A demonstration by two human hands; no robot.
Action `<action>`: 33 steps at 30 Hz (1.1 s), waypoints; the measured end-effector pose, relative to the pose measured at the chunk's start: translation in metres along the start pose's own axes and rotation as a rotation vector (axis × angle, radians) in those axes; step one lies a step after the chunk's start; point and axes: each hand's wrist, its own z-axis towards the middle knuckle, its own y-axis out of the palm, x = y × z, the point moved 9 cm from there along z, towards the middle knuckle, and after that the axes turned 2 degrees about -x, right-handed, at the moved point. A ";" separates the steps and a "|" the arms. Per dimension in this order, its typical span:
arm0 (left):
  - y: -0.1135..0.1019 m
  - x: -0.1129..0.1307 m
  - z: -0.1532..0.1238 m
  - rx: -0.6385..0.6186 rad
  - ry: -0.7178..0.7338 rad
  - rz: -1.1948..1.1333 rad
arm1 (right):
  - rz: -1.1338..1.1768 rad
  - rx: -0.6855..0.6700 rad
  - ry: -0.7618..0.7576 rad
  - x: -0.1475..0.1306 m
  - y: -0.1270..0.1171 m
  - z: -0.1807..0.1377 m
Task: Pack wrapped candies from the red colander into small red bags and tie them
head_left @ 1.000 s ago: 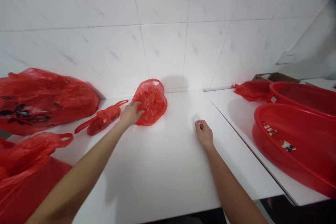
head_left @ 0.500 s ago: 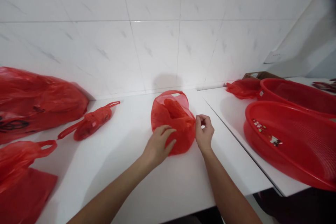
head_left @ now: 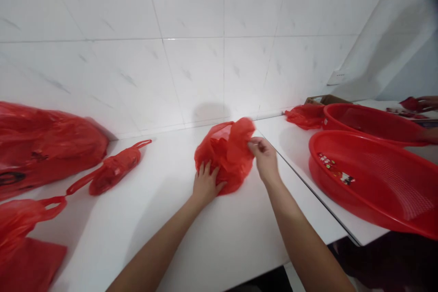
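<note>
A crumpled red plastic bag [head_left: 236,164] sits on the white table in front of me, its mouth partly open and more red plastic showing inside. My left hand [head_left: 205,183] rests on the bag's near left side, fingers spread over the film. At the bag's right side, my right hand [head_left: 264,155] pinches a raised edge of the plastic between thumb and fingers. What lies at the bottom of the bag is hidden by the film.
To the left are a small tied red bag [head_left: 116,169], a large red bag [head_left: 51,148] and a flat red bag [head_left: 34,260]. Two red plastic baskets [head_left: 362,200] stand on the right, with a red bag [head_left: 304,116] behind. Another person's hand [head_left: 429,102] shows at far right.
My right hand has lifted the bag's right edge up and inward. The left hand has flattened, fingers spreading on the bag. Another person's hands have come into view at right.
</note>
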 end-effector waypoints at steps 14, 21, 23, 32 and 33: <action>-0.041 0.071 -0.020 -0.199 -0.024 -1.214 | 0.620 -0.273 0.382 0.023 0.007 -0.074; -0.038 -0.028 -0.040 0.065 -0.348 -1.248 | 0.327 0.165 0.324 0.067 -0.055 -0.048; -0.038 -0.040 -0.044 0.089 -0.385 -1.217 | 0.255 0.228 0.289 0.058 -0.065 -0.046; -0.035 -0.015 -0.052 0.105 -0.385 -1.105 | -0.659 -0.441 -0.438 -0.059 0.069 -0.107; -0.033 -0.014 -0.054 0.064 -0.380 -1.083 | -0.786 -0.464 -0.364 -0.042 0.068 -0.098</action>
